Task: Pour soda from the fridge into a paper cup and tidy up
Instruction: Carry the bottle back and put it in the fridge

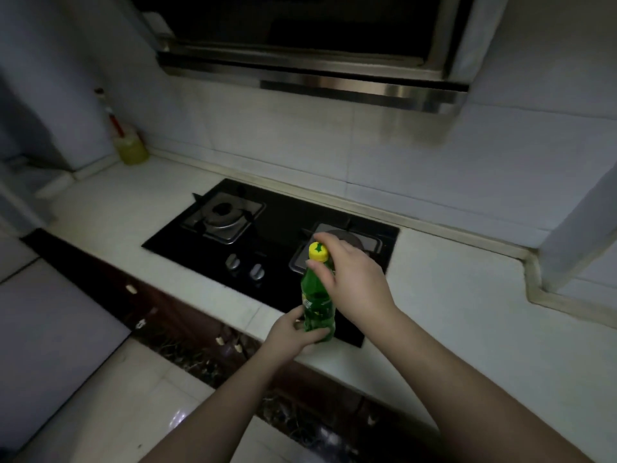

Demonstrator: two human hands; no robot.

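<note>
A green soda bottle (316, 305) with a yellow cap (318, 251) stands upright over the front right part of the black gas hob (277, 225). My left hand (295, 334) grips the lower body of the bottle. My right hand (350, 275) curls its fingers and thumb round the yellow cap from the right. No paper cup is in view.
The white counter (460, 315) runs left and right of the hob, with two burners and two knobs (245, 267) on it. A yellow bottle (130, 147) stands in the back left corner. A steel range hood (314, 61) hangs above. Dark cabinet fronts lie below the counter edge.
</note>
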